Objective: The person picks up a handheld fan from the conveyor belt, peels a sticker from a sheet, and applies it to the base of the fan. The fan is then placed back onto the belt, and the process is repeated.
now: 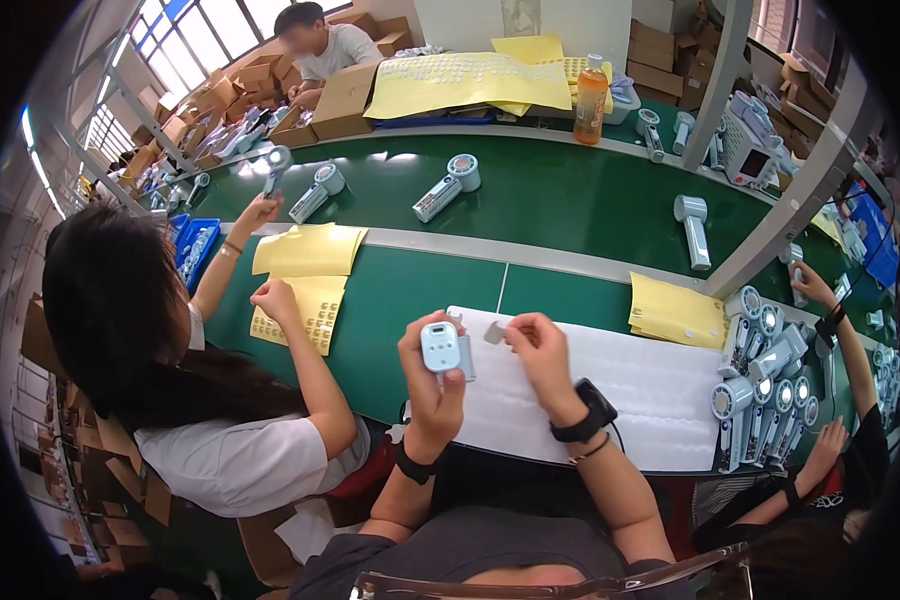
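Observation:
My left hand (430, 400) is wrapped round a light blue handheld fan (440, 348), held above the white foam sheet (590, 385). The fan's rounded end faces up, with a slot and small round holes in it. Just to its right, my right hand (540, 365) pinches a small flat grey piece (495, 332) between thumb and fingertips. That piece is apart from the fan; whether it is a sticker or a thin plate I cannot tell. Black bands circle both my wrists.
Several handheld fans (765, 380) are piled on the sheet's right end. Yellow sticker sheets (678, 310) lie beside them. More fans (450, 187) rest on the green conveyor (560, 190) beyond. Co-workers sit at left and right; the left one (230, 430) holds a fan. A bottle (590, 100) stands behind.

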{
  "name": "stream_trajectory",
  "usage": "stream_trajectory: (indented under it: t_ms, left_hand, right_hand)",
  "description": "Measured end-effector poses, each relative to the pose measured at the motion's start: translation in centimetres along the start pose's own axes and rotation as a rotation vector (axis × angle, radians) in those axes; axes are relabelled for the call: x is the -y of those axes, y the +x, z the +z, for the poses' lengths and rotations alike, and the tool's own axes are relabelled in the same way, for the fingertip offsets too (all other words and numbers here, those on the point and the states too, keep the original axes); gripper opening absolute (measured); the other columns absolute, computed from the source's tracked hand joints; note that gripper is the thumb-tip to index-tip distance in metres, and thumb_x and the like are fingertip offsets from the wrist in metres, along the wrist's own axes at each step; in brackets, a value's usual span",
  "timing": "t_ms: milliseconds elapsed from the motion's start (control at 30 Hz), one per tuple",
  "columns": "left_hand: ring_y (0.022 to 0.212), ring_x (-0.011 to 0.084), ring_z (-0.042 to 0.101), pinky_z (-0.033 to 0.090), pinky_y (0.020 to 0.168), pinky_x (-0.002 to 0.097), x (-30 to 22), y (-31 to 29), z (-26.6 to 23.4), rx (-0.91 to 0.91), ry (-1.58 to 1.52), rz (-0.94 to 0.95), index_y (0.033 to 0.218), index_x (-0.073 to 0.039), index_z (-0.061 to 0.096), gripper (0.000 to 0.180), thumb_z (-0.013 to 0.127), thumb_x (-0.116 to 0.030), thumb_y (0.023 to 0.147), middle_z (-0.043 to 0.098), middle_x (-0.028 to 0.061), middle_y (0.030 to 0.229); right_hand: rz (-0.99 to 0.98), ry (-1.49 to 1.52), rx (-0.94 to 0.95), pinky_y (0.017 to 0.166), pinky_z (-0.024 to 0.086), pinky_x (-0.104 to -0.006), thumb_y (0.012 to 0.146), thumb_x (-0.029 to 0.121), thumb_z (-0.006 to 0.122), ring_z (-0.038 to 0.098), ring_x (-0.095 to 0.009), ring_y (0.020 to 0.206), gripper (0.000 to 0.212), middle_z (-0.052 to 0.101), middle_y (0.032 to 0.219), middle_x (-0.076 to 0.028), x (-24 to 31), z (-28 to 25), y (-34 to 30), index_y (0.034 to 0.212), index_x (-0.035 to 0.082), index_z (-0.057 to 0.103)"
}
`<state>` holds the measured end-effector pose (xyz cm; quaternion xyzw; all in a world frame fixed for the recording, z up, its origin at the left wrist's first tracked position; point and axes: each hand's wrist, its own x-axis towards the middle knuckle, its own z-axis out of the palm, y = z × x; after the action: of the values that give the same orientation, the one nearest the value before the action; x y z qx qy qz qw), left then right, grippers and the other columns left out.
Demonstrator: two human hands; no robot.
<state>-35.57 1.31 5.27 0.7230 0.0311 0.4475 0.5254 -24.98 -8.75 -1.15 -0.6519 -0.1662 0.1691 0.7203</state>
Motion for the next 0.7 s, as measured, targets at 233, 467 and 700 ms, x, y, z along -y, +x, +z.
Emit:
stream_trajectory:
  t_ms: [233,467,700]
  left_hand:
    - [0.093,0.0262,0.055,0.043,0.085,0.0374,1.4,-0.9,2.7,0.218,0.028,0.224,0.123,0.001,0.045,0.071,0.036,-0.064,0.095,0.055,0.0155,0.105]
    - [0.086,0.0316,0.057,0.043,0.077,0.0409,1.0,-1.3,4.5,0.275,0.072,0.358,0.118,-0.001,0.051,0.062,0.031,-0.056,0.099,0.059,0.017,0.101]
    - [0.084,0.0301,0.056,0.041,0.076,0.0413,0.7,-1.3,4.7,0.275,0.159,0.407,0.118,-0.003,0.052,0.056,0.031,-0.052,0.101,0.059,0.0142,0.101]
  right_hand:
    - [0.074,0.381,0.11,0.071,0.048,-0.0226,0.084,0.0,0.069,0.059,-0.009,0.076,0.024,0.062,0.083,-0.002,9.3,-5.9,-4.5,0.101,0.004,0.053]
    - [0.167,0.318,0.179,0.073,0.049,-0.0222,0.078,-0.004,0.075,0.06,-0.009,0.077,0.045,0.063,0.082,-0.004,13.2,-5.8,-6.5,0.108,0.007,0.042]
    - [0.149,0.268,0.128,0.072,0.05,-0.0219,0.078,-0.004,0.076,0.062,-0.009,0.077,0.048,0.065,0.081,-0.005,13.0,-5.7,-6.9,0.106,0.008,0.039]
